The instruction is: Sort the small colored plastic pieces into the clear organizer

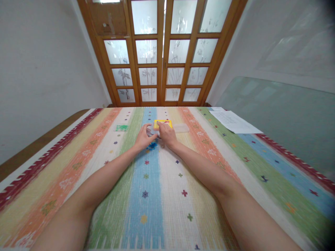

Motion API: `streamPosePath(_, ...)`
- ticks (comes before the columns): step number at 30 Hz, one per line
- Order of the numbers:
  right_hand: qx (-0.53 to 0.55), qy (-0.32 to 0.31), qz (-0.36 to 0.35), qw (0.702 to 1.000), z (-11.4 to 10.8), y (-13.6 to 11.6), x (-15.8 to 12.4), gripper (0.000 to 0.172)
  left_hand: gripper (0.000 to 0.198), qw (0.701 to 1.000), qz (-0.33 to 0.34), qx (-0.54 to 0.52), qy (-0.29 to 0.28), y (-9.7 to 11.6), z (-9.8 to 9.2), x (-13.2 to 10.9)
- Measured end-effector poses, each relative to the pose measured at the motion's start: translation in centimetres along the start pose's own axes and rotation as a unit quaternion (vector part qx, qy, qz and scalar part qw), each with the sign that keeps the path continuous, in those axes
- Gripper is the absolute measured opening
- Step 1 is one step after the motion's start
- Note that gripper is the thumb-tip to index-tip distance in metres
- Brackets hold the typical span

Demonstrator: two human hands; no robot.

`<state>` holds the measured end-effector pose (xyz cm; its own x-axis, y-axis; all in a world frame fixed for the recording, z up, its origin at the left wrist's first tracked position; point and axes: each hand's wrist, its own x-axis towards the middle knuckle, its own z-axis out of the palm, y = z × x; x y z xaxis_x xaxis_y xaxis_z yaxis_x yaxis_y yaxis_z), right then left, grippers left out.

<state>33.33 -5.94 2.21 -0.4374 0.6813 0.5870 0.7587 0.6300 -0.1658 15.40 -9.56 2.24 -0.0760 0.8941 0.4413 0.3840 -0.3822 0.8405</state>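
Observation:
Out in front of me, my left hand point(144, 137) curls its thumb and fingers around the left side of a small clear plastic box point(150, 130). My right hand point(167, 134) is against the right side of the same box, fingers bent; whatever they pinch is too small to make out. Just behind the right fingers is a yellow label or card with red print point(167, 123). Small blue pieces point(151, 146) lie in a pile on the cloth below my hands. A clear plastic lid or tray point(183, 128) rests right of my right hand.
A clear case of small green pieces point(121, 128) sits to the left. White printed paper point(235, 121) lies at the back right. A striped cloth point(145, 205) covers the table. Wooden doors with glass panes point(162, 52) stand beyond, with walls either side.

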Motion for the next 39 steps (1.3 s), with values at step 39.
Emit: streamPosePath(39,0.11,0.111,0.032,0.987,-1.8,1.8,-0.1,0.042,0.063,0.959,-0.116,-0.233,-0.112,0.3,-1.9,1.3)
